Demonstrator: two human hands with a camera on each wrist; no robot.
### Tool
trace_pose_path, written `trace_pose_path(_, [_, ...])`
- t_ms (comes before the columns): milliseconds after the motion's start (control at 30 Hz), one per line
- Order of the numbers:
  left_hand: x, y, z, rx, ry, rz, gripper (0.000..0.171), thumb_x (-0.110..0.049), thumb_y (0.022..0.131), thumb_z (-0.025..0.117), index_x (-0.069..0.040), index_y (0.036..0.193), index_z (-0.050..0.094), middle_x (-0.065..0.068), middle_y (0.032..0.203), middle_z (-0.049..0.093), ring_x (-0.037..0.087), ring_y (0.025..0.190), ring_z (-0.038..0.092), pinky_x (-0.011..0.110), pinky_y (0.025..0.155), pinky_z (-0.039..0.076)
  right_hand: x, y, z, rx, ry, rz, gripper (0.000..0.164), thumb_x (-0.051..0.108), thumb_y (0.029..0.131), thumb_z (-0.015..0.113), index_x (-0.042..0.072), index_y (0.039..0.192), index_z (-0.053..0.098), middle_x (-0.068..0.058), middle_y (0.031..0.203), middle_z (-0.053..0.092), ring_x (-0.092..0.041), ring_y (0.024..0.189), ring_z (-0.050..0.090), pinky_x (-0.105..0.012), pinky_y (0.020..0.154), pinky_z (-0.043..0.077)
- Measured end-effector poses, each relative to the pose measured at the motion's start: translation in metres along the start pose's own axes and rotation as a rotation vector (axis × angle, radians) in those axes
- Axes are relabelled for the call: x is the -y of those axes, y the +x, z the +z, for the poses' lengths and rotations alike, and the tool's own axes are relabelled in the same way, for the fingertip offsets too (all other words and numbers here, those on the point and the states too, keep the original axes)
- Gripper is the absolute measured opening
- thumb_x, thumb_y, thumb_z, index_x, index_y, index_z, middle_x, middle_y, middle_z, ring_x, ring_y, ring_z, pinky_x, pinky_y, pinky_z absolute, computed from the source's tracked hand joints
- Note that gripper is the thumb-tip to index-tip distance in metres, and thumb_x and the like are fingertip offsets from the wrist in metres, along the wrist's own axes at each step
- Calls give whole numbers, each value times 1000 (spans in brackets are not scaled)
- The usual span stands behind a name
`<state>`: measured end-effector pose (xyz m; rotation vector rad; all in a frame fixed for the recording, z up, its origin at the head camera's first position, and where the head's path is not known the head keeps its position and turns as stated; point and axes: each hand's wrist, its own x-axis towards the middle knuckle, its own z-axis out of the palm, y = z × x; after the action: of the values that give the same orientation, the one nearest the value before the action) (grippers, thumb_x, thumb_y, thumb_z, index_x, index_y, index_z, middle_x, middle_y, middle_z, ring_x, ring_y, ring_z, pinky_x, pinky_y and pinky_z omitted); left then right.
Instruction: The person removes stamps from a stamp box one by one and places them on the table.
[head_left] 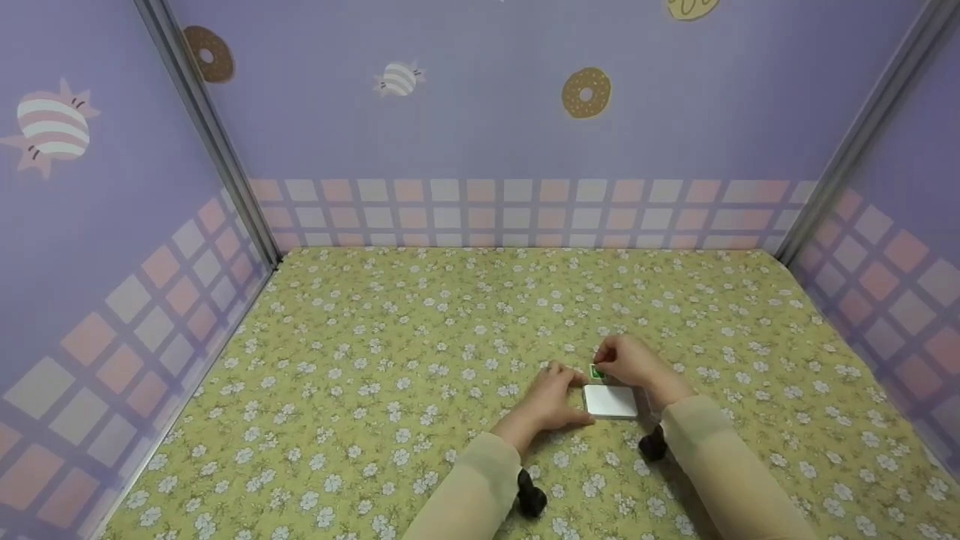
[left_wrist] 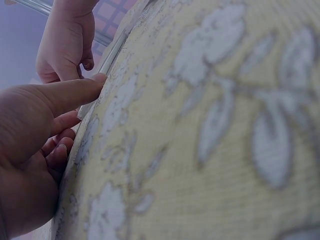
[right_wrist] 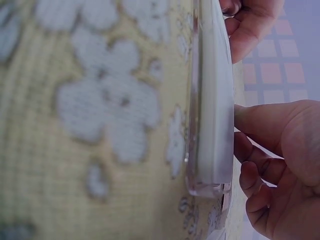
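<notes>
A white rectangular block lies flat on the flowered cloth. In the right wrist view, a clear rim with rounded corners surrounds its white body. My left hand holds its left end, the thumb at the near corner and the fingers at the far one. Just beyond the block's far edge, my right hand pinches a small green card with a white border. The fingers cover most of that card. In the left wrist view, my left thumb touches the block's thin edge.
A yellow-green cloth with white flowers covers the table. Purple walls with sweets and a checked band enclose it at the back and sides. Black wrist devices hang below both sleeves.
</notes>
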<state>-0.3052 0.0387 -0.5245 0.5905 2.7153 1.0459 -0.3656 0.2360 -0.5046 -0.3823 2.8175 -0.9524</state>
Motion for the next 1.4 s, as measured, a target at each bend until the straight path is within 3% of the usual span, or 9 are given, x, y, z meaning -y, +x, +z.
trace_pose_path(600, [2,0,-1,7,22,22,64,-36,81,88,-14,135,63,5,127,52,23,118,50,36,103,45,-1,0,0,2,-10,-2,4,5,94,69,2,93,72,-12,91,73,-18,81,65,-33,72,53])
trace_pose_path(1400, [1,0,-1,-2,7,23,64,-35,79,89,-12,134,64,4,125,52,23,118,50,36,104,45,-3,-2,-5,12,12,9,12,15,101,65,5,97,71,-9,92,70,-15,75,58,-30,68,46])
